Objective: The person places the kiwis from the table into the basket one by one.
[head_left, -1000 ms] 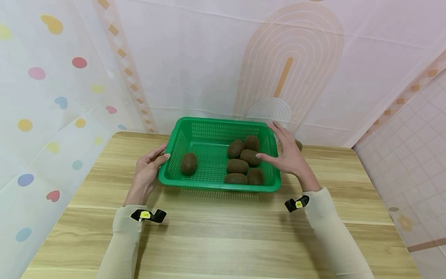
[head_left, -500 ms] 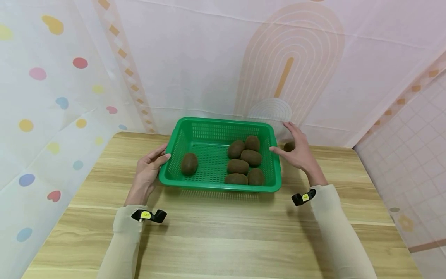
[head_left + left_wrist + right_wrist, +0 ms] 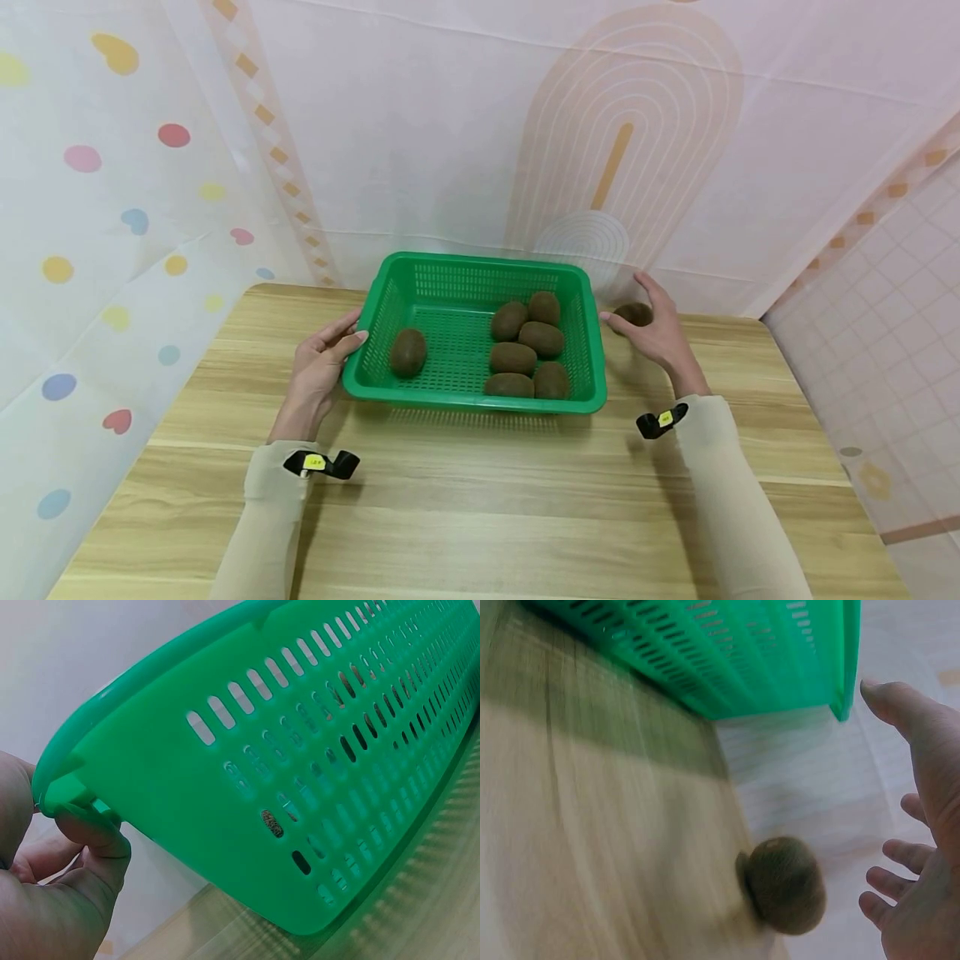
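Observation:
A green plastic basket (image 3: 450,403) stands on the table, with several brown kiwis (image 3: 513,358) grouped at its right end and a single kiwi (image 3: 408,353) at its left. My left hand (image 3: 318,367) grips the basket's left rim, its fingers curled under the lip in the left wrist view. My right hand (image 3: 660,333) is off the basket, to the right of it, thumb and fingers spread with nothing between them. Just beyond that hand another kiwi (image 3: 786,885) lies on the table by the back wall, partly covered by the hand in the head view.
The wooden table (image 3: 480,517) ends at a patterned cloth wall (image 3: 420,167) right behind the basket. More cloth hangs along the left and right sides. A black wrist camera (image 3: 662,420) sits on each sleeve.
My right hand has moved right, away from the basket's right rim, toward the loose kiwi, which now shows more. My left hand keeps its grip and the basket has stayed put.

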A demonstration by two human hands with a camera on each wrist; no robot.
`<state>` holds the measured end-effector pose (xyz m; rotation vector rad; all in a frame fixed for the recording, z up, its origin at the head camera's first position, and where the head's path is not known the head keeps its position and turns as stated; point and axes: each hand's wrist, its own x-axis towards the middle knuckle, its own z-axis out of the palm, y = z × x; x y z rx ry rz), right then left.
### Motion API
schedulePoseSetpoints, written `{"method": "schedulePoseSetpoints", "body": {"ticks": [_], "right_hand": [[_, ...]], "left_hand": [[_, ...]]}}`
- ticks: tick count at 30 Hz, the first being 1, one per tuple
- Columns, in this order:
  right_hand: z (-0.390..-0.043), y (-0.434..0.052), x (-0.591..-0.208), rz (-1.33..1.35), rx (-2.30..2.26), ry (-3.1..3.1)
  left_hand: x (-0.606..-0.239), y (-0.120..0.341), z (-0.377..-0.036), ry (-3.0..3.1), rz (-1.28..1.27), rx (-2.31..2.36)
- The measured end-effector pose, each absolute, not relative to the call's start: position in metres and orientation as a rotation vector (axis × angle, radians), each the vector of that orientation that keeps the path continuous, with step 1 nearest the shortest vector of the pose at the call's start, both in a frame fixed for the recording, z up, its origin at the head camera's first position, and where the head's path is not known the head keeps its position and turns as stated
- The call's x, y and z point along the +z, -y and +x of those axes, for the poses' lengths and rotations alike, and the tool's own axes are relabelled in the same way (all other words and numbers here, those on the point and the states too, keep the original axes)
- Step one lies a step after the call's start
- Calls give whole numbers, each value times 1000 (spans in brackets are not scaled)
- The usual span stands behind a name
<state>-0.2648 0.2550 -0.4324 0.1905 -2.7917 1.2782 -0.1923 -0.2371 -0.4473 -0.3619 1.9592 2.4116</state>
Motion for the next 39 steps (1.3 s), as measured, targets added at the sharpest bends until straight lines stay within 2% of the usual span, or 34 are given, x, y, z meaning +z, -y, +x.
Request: {"method": "schedulePoseSetpoints", "body": {"ticks": [29,39], "right_hand": [[-287,-265,-484,-226,1305,2734],[-288,-260,-481,-251,1278,2697]], "left_hand": [[-450,237,-194,-1969,-371,2402],[-449,238,-193,-1984,-370,2392]]}}
